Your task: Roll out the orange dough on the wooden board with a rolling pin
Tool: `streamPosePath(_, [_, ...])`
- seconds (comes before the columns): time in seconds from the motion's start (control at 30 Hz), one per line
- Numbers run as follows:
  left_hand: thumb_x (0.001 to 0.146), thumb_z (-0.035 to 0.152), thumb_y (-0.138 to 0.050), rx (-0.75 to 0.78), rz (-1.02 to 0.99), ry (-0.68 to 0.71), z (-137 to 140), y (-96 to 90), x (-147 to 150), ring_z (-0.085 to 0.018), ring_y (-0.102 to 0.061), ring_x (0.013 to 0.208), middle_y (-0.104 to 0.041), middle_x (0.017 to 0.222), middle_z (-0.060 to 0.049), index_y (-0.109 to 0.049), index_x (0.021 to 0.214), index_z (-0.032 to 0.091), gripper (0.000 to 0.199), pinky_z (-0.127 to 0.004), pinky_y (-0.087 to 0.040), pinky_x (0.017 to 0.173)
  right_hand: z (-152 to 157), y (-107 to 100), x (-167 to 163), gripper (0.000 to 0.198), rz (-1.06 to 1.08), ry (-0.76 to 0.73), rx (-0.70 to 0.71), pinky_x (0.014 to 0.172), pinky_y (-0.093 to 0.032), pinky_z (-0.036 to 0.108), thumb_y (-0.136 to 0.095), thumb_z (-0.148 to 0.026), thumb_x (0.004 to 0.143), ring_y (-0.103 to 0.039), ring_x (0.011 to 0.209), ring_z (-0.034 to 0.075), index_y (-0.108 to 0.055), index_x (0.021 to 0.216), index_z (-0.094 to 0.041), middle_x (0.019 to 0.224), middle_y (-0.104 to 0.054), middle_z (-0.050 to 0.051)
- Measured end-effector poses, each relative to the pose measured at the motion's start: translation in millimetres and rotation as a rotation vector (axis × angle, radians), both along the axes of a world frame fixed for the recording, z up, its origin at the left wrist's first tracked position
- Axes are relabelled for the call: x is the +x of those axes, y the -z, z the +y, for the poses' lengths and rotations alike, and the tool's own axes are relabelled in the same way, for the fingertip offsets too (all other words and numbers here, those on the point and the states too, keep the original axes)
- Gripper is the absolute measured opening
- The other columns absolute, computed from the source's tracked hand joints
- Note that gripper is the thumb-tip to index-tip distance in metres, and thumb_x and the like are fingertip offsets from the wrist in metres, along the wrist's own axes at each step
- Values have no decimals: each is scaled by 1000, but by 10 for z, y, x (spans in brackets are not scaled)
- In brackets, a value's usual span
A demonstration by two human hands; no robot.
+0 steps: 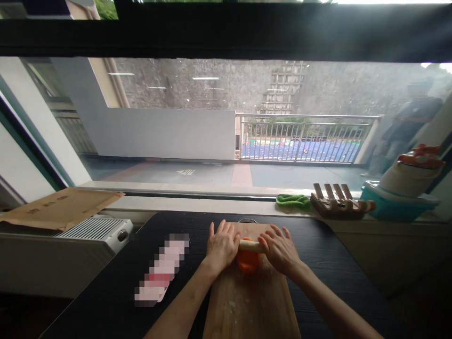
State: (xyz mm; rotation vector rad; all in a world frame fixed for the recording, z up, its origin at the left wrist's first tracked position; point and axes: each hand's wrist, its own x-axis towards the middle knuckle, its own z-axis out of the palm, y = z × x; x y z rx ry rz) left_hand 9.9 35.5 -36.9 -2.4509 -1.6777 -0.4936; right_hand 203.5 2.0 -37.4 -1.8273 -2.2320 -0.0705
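The board [250,306] is wood. The rolling pin [250,246] looks smooth, the orange lump [248,262] shiny, and the green cloth [292,202] fluffy.

At 9 o'clock, a brown paper envelope [67,205], dark lettering, lying over a white slatted heater [102,229] with a round knob; at 7, on the black tabletop [326,256], a long pink item [164,270], pixelated, identity unclear. Along the pale window sill [212,205], between 3 and 4: crumpled green cloth [293,202], then just beside it a brown slotted rack [337,207], then a teal box [399,207] with a pale orange-topped container [406,175] tilted above it. Beyond the window glass [219,94]: white wall [169,134] at 10, metal railing [304,139] between 2 and 3, person [411,121] in a dark top farther right, hazy.
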Motion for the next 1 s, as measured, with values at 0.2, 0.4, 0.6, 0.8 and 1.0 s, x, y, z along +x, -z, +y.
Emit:
streamPosePath(0.2, [93, 35, -29, -19, 7, -20, 191, -43, 74, -29, -44, 124, -63, 118, -13, -62, 108, 17, 41, -57, -21, 106, 149, -12, 36, 43, -14, 30, -25, 100, -23, 52, -21, -36, 97, -38, 126, 27, -62, 105, -27, 111, -64, 5])
streamPosePath(0.4, [93, 35, -27, -27, 12, -18, 137, -8, 44, -27, -43, 126, -60, 122, -11, -61, 112, 18, 41, -56, -23, 106, 115, 2, 8, 45, -7, 38, 32, 105, -18, 49, -21, -41, 97, -34, 128, 24, -64, 98, -27, 114, -61, 5])
streamPosePath(0.6, [93, 36, -27, -38, 22, -33, 251, -24, 71, -29, -45, 123, -63, 116, -14, -63, 107, 16, 43, -57, -24, 104, 184, 5, 4, 46, 5, 64, 48, 104, -20, 48, -20, -38, 97, -36, 127, 24, -64, 97, -25, 114, -61, 6])
streamPosePath(0.8, [92, 36, -31, -30, 42, -15, 244, 9, 56, -28, -41, 127, -60, 122, -13, -60, 112, 16, 40, -57, -17, 107, 137, 36, 34, 44, 26, 17, 20, 106, -15, 48, -20, -40, 97, -32, 130, 23, -62, 103, -27, 118, -59, 4])
streamPosePath(1.0, [93, 38, -29, -51, 58, -28, 309, -12, 83, -28, -42, 126, -61, 120, -14, -61, 111, 18, 42, -57, -18, 107, 191, 34, 42, 45, 31, 34, -6, 104, -19, 50, -20, -40, 97, -34, 129, 25, -63, 101, -27, 117, -60, 6])
